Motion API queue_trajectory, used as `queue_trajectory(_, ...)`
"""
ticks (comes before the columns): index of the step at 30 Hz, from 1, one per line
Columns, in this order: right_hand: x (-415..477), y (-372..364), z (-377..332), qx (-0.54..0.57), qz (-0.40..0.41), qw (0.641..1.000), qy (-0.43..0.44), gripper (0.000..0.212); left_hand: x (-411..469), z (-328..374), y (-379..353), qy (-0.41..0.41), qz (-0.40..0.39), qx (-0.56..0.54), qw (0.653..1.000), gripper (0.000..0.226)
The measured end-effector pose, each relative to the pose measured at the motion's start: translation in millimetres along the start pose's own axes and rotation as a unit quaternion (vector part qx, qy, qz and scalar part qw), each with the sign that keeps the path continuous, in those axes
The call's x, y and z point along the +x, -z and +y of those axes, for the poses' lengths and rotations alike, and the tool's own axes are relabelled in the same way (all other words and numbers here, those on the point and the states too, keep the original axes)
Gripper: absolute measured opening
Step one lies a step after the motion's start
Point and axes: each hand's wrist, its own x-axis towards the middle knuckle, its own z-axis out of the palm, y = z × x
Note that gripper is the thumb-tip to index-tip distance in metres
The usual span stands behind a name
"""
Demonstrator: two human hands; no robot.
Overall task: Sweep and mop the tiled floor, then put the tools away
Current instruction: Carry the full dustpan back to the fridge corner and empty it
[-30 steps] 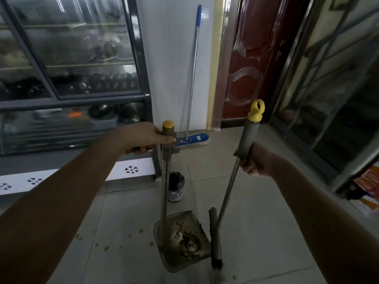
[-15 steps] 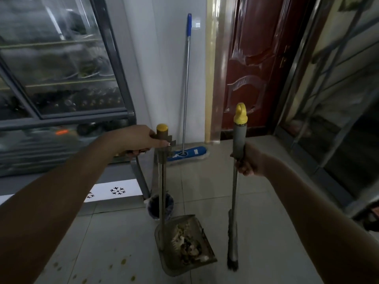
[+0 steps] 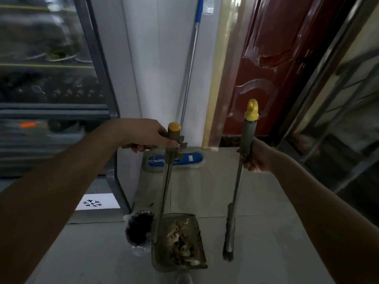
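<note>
Dustpan (image 3: 162, 259) heaped with debris (image 3: 180, 240), broom (image 3: 235, 191) grey, yellow-capped, upright

Floor (image 3: 266, 201) was pale grey tile, kinda glossy. A little bin (image 3: 139, 228) with a dark liner sat on it by the cooler (image 3: 114, 177) corner, dustpan (image 3: 164, 261) full of scraps (image 3: 180, 238) just beside it. The blue mop head (image 3: 190, 157) lay flat at the wall (image 3: 164, 78). Couldn't tell if the broom (image 3: 228, 242) actually touched down.

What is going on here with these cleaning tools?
A person grips the handle of the dustpan with the left hand and the broom with the right hand. The dustpan holds swept rubbish and is right beside a small lined bin on the tiled floor. A mop leans against the wall behind.
</note>
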Motion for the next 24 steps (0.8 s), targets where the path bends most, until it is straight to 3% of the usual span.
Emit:
queue_trajectory(14,177.3,-31.1,-156.0,-0.047,-0.044,0.998,-0.002,0.042,141.4,-16.5,70.2,0.06,-0.054,-0.057,0.995,0.029)
queue_trajectory(24,306.8,-68.9,-231.7,-0.083,-0.159,0.984,0.006,0.035,224.4,-11.0,103.3,0.135,-0.061,-0.13,0.98,0.036)
